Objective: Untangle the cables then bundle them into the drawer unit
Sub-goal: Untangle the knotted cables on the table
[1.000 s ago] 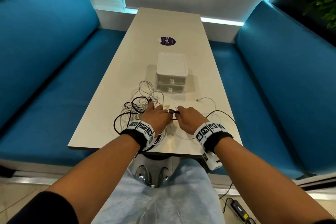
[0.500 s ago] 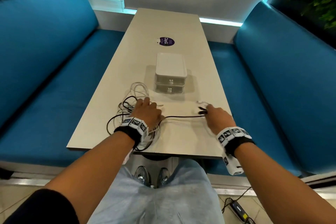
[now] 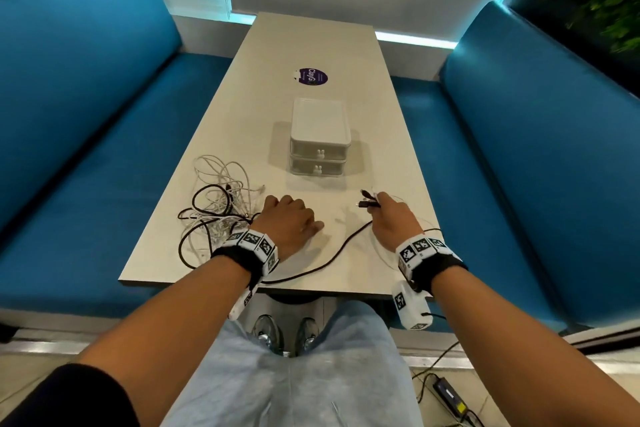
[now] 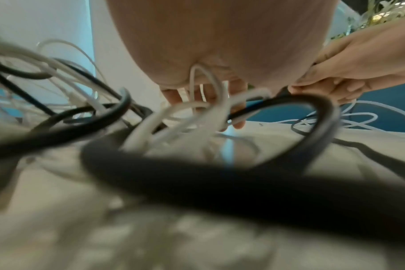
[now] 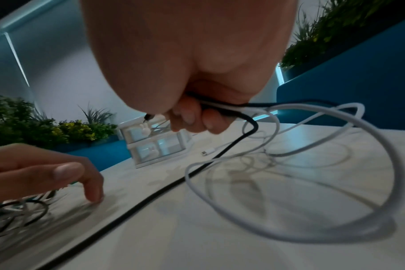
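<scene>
At the left of the head view, the tangle of white and black cables (image 3: 214, 208) lies on the table (image 3: 311, 45), pinned by the left hand (image 3: 289, 222) with fingers spread and relaxed. 1 black cable (image 3: 332, 253) now runs slack toward the right, where the right hand (image 3: 393, 218), which was beside the left 1 second ago, grasps its plug end, apparently with a white cable (image 5: 312, 228). It seems nearly freed. The drawer unit (image 3: 320, 135), upper centre, sits with both drawers closed.

Matt pale table (image 3: 311, 45), translucent plastic drawer unit (image 3: 320, 135), smooth rubbery cables (image 3: 214, 204).
</scene>
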`<state>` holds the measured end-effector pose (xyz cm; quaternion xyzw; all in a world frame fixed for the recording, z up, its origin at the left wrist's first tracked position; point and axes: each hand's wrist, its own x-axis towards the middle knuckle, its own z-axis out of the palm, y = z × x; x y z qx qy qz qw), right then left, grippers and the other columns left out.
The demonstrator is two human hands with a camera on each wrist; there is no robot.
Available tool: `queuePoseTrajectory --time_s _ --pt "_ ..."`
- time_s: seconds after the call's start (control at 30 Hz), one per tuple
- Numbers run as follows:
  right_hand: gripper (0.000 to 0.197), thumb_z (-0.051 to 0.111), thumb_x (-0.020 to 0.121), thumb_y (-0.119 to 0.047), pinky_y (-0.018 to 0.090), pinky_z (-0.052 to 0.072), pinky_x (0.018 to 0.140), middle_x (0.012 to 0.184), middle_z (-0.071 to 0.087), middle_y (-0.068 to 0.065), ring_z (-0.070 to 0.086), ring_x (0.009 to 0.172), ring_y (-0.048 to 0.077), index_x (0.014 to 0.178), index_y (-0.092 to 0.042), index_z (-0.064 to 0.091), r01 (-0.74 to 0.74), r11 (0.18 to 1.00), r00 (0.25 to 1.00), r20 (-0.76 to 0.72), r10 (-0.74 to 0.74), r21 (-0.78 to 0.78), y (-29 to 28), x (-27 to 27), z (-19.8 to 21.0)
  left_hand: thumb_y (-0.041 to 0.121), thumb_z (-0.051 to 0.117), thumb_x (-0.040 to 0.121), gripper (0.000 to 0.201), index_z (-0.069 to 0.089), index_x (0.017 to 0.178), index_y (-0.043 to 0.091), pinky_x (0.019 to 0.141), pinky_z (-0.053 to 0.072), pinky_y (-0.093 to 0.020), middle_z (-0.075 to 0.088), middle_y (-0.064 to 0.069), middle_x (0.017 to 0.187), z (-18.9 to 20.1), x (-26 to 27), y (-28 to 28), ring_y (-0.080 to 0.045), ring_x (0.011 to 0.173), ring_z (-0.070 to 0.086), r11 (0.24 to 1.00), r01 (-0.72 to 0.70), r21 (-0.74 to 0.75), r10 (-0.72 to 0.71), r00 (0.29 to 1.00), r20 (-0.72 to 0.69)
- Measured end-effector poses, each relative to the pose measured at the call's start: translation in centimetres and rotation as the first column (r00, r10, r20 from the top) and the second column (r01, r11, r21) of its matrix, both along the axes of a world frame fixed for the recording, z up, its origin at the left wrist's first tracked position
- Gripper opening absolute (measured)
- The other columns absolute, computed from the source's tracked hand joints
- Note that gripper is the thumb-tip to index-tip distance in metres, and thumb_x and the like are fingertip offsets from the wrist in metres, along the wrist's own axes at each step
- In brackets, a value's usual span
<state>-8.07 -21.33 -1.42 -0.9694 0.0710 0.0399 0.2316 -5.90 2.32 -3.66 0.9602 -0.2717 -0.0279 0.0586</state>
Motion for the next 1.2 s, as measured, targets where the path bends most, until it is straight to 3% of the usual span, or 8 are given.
queuePoseTrajectory --time_s 0.07,0.2,0.37,0.57,0.73,0.9,1.0,1.2 --pt "0.026 0.041 0.101 -0.026 0.042 0.049 0.081 0.110 0.065 0.019 0.060 0.099 0.040 0.118 -0.011 0.052 -0.043 0.998 0.999 -0.032 0.044 0.035 0.6 -0.1 -0.3 0.072 0.034 0.087 0.052 0.064 0.091 0.030 0.090 0.027 -0.041 0.059 0.006 0.100 0.5 -0.3 -0.3 -0.018 0.100 0.047 0.998 0.066 -0.004 -0.066 0.998 0.010" --pt "0.026 0.041 0.101 -0.027 0.039 0.049 0.078 0.105 0.066 0.018 0.061 0.094 0.037 0.118 -0.012 0.053 -0.100 0.994 0.992 -0.075 0.102 0.034 1.4 -0.8 -1.2 0.082 0.045 0.067 0.058 0.060 0.077 0.027 0.091 0.029 -0.042 0.057 0.006 0.087 1.4 -0.8 -0.8 -0.018 0.091 0.044 0.951 0.219 0.217 -0.216 0.976 -0.036" --pt "0.028 0.042 0.102 -0.027 0.034 0.040 0.071 0.106 0.066 0.020 0.061 0.097 0.038 0.122 -0.010 0.050 -0.117 0.992 0.991 -0.065 0.119 0.042 1.5 -1.1 -1.5 0.044 0.060 0.071 0.022 0.060 0.072 0.023 0.092 0.029 -0.041 0.058 0.006 0.080 1.3 -1.4 -1.3 -0.020 0.089 0.048 0.935 0.268 0.231 -0.263 0.963 -0.051" --pt "0.025 0.042 0.102 -0.026 0.043 0.048 0.074 0.099 0.065 0.022 0.061 0.089 0.040 0.116 -0.006 0.046 -0.177 0.981 0.983 -0.030 0.180 0.085 3.0 -1.7 -0.5 0.019 0.049 0.084 0.009 0.056 0.088 0.013 0.091 0.028 -0.043 0.064 -0.005 0.085 1.4 -1.9 -2.6 -0.027 0.079 0.051 0.928 0.206 0.309 -0.235 0.970 0.058" --pt "0.020 0.042 0.100 -0.025 0.045 0.049 0.082 0.101 0.066 0.013 0.061 0.094 0.034 0.111 -0.013 0.054 -0.271 0.954 0.960 -0.039 0.278 0.127 3.9 -1.9 -0.4 0.005 0.041 0.093 0.033 0.039 0.125 0.008 0.085 0.027 -0.041 0.067 -0.006 0.084 1.8 -1.9 -3.5 -0.031 0.071 0.057 0.963 0.185 0.197 -0.200 0.978 0.055" --pt "0.024 0.048 0.100 -0.025 0.029 0.040 0.075 0.103 0.067 0.010 0.060 0.092 0.024 0.105 -0.011 0.067 -0.265 0.955 0.960 -0.057 0.274 0.131 3.0 -1.7 0.4 -0.002 0.040 0.094 0.020 0.040 0.110 0.011 0.085 0.032 -0.039 0.058 0.000 0.079 1.9 -1.6 -3.3 -0.028 0.068 0.056 0.977 0.146 0.153 -0.158 0.985 0.067" --pt "0.026 0.045 0.102 -0.028 0.032 0.038 0.070 0.100 0.066 0.013 0.059 0.089 0.029 0.107 -0.007 0.060 -0.249 0.966 0.967 -0.041 0.252 0.075 2.7 -1.6 0.5 0.003 0.043 0.096 0.014 0.043 0.107 0.012 0.081 0.027 -0.039 0.061 -0.002 0.088 1.7 -1.5 -3.3 -0.028 0.075 0.058 0.976 0.112 0.186 -0.132 0.987 0.097" --pt "0.027 0.042 0.102 -0.033 0.033 0.044 0.068 0.102 0.067 0.013 0.064 0.093 0.034 0.117 -0.013 0.054 -0.010 0.981 1.000 -0.006 0.009 -0.194 -1.4 -1.6 -0.5 -0.005 0.046 0.086 0.032 0.053 0.109 0.015 0.095 0.026 -0.040 0.062 -0.002 0.096 0.9 -0.8 -1.0 -0.027 0.092 0.057 0.955 0.081 0.286 -0.122 0.984 0.130"
